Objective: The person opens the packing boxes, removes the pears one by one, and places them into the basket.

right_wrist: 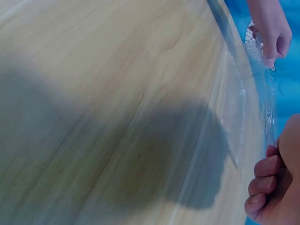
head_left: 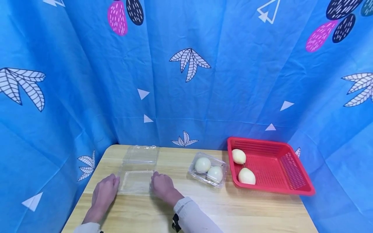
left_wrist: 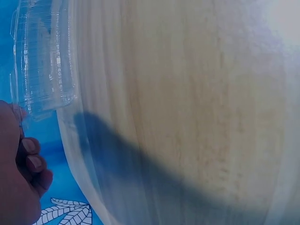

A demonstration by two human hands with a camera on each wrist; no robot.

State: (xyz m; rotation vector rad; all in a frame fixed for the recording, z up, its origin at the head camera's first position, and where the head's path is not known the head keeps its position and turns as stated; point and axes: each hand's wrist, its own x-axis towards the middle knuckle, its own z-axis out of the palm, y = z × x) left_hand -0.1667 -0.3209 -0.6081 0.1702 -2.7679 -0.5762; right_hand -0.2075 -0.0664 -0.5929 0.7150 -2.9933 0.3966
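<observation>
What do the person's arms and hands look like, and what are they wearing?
The left hand and right hand are bare, with no gloves. The left sleeve and right sleeve are long and pale greyish-white. A small black thing sits by the right cuff; I can't tell what it is.

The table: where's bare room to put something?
Bare wood lies in front of the closed box and red basket, and behind the right hand, between that box and the open box. Left hand and right hand crowd the open box.
</observation>
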